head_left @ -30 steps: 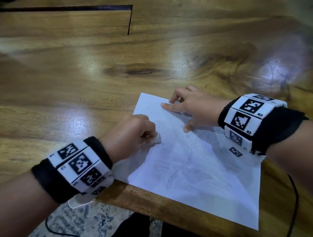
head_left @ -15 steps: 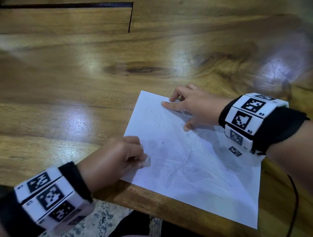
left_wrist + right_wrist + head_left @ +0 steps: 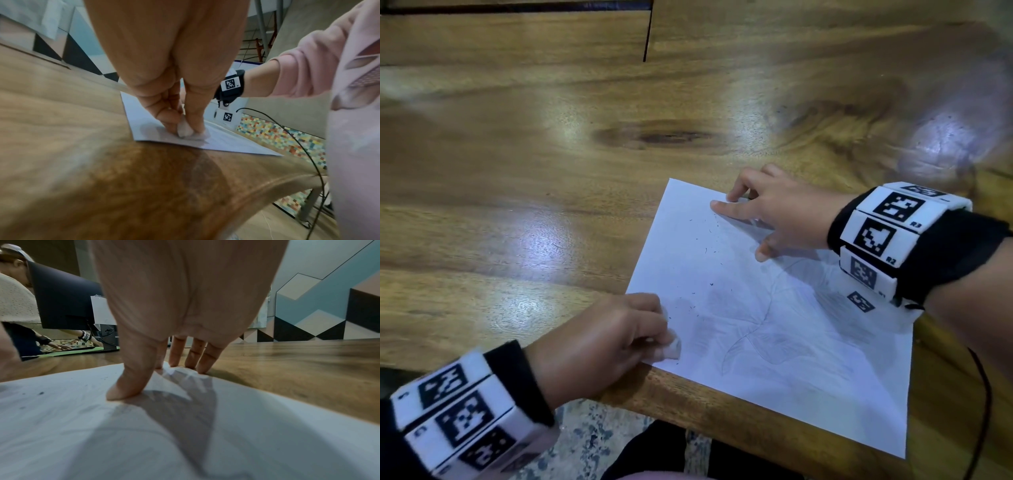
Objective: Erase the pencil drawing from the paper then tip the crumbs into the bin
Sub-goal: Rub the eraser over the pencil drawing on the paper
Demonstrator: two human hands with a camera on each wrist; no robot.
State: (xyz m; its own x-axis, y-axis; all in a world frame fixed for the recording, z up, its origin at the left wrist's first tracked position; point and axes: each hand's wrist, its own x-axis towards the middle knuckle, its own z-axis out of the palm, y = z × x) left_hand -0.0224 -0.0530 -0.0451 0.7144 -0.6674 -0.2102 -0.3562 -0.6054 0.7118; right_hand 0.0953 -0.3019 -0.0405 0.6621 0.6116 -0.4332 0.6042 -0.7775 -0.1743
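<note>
left hand (image 3: 606, 339): thumb and fingers curled round a small white eraser (image 3: 672, 348), pinching it; the wrist view shows the eraser (image 3: 185, 129) squeezed between thumb and forefinger, tip pressed on the sheet.
right hand (image 3: 774, 216): fingers (image 3: 176, 353) spread and fairly straight, tips pressing the paper flat; thumb (image 3: 127, 386) also down on it. Holds nothing, just pins the sheet.
paper (image 3: 808, 377): white sheet on the wooden table (image 3: 551, 171), near edge close to the table edge; under both sets of fingertips. Right fingertips sit at its far corner, the eraser at its near left corner.
pencil drawing (image 3: 756, 329): faint leaf-like outline, between the two hands, just right of the eraser tip; much of it still visible.
crumbs (image 3: 705, 240): dark specks scattered on the sheet, mostly between the right forefinger and the eraser.
bin: not in any view.
step: erasing, judged mid-way; left part looks smudged grey, lines to the right of the eraser untouched.
next move needs: rubbing strokes carried rightward from the eraser tip over the remaining lines, right fingertips kept down so the sheet doesn't slide or crease.
after that: lift the sheet level so the crumbs don't roll off before the bin.
risk: thin paper may buckle ahead of the eraser.
</note>
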